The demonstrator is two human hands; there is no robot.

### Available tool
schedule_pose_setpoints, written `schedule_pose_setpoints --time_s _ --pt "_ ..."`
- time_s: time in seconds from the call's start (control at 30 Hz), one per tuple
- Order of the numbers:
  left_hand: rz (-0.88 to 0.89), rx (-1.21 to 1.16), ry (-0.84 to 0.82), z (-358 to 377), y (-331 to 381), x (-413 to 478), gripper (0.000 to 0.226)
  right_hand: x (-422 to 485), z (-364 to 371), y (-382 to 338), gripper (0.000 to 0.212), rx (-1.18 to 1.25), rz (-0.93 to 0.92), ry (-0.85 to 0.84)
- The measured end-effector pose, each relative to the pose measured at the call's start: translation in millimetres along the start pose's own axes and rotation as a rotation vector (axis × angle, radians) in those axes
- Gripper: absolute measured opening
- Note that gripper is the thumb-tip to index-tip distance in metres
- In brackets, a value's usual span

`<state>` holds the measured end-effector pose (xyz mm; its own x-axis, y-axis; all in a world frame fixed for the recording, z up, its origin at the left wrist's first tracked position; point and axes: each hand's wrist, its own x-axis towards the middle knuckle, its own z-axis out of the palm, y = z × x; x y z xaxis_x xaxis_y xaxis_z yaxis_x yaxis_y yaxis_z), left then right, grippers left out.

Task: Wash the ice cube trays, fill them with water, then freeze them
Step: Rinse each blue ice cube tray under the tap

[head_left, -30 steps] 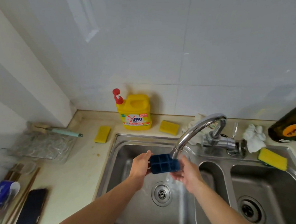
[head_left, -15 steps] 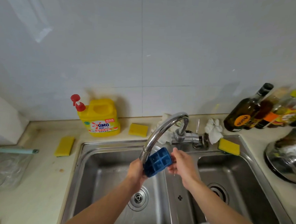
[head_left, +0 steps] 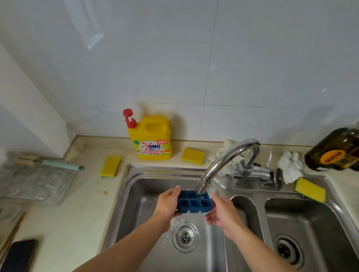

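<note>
Blue tray [head_left: 194, 203], cells up, just under the tap [head_left: 225, 159] spout, over the left basin of the sink [head_left: 129, 195]. The left hand [head_left: 167, 204] grips its left end; the right hand [head_left: 222, 213] holds the right end between thumb and curled fingers. For a good rinse, probably pass each cell under the spout, then tip the tray to drain. The stream is faint. The tray's underside and the fingertips beneath it are hidden.
</note>
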<state>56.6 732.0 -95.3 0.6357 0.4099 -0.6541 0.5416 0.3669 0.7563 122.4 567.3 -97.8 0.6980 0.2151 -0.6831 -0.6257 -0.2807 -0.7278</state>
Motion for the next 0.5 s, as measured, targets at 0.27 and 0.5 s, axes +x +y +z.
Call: schedule_pose_setpoints --time_s 0.27,0.5 --pt "0.225 0.177 -0.028 -0.4 -2.7 -0.1 0.029 -2.0 -0.2 0.6 0.038 0.037 0.011 -0.007" --pt "0.080 -0.044 -0.040 5.9 -7.0 15.5 0.029 -10.9 -8.9 -17.0 0.028 0.032 -0.134 0.023"
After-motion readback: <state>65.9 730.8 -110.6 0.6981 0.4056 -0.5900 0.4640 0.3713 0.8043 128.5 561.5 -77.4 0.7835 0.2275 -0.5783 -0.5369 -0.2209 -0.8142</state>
